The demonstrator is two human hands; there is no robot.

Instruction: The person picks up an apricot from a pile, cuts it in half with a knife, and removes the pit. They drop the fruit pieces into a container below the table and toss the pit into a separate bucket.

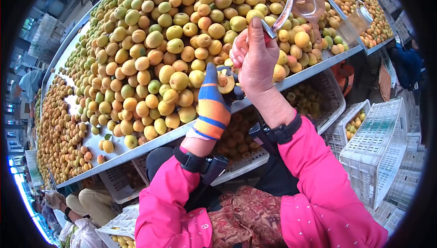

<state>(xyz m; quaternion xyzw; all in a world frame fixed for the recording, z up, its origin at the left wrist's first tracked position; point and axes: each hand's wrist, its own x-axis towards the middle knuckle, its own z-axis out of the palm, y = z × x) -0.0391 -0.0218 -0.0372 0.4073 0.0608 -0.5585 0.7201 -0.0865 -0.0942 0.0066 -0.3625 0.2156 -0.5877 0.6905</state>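
My left hand (211,107), in a blue and orange striped glove, is closed around a cut apricot (224,82) at the table's near edge. The brown pit shows against the yellow flesh. Just to its right and slightly higher, my bare right hand (257,63) is wrapped around the metal handle of a curved knife (285,12). Its thumb lies along the handle, and the blade points up and away from the cut fruit. A large heap of whole apricots (154,38) lies right beyond both hands.
A metal-edged table (118,160) bears the apricots. A transparent scoop (309,0) and a transparent jar (357,22) lie at the right. White plastic crates (373,152) stand at the lower right; others holding fruit sit under the table. Another person's knees (93,204) show at the lower left.
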